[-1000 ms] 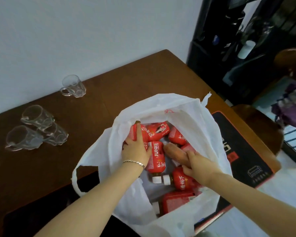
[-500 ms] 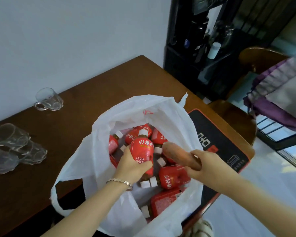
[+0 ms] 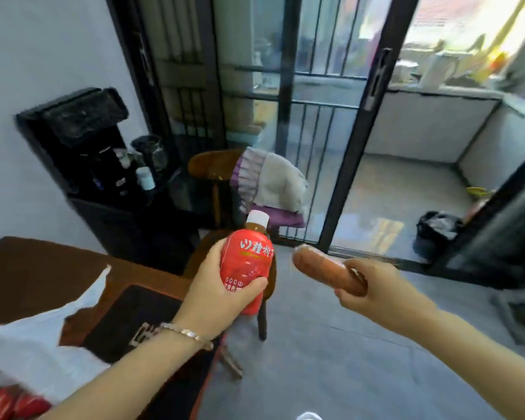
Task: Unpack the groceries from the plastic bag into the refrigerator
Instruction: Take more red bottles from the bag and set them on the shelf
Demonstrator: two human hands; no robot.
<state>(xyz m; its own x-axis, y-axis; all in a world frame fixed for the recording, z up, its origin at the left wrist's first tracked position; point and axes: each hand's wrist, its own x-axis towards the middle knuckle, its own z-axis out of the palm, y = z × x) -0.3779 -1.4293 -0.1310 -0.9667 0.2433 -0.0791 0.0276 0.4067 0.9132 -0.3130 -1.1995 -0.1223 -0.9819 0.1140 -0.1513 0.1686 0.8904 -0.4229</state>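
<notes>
My left hand (image 3: 215, 292) grips a red-labelled drink bottle (image 3: 246, 262) with a white cap, held upright in front of me. My right hand (image 3: 376, 291) holds a wrapped reddish sausage (image 3: 322, 269) by one end, its free end pointing left and up. Both hands are out over the floor, to the right of the table. The white plastic bag (image 3: 37, 338) lies at the lower left on the brown table (image 3: 28, 277), with more red bottles (image 3: 9, 403) showing at its edge. No refrigerator is in view.
A black mat (image 3: 134, 316) lies on the table's right end. A wooden chair (image 3: 215, 168) draped with a purple and cream cloth (image 3: 270, 183) stands ahead. A black drinks stand (image 3: 97, 165) is by the wall. Beyond are a barred sliding door (image 3: 331, 116) and grey floor (image 3: 346, 359).
Both hands have lifted out of the bag, the left with a bottle and the right with the sausage. My view has swung right, away from the table toward the door.
</notes>
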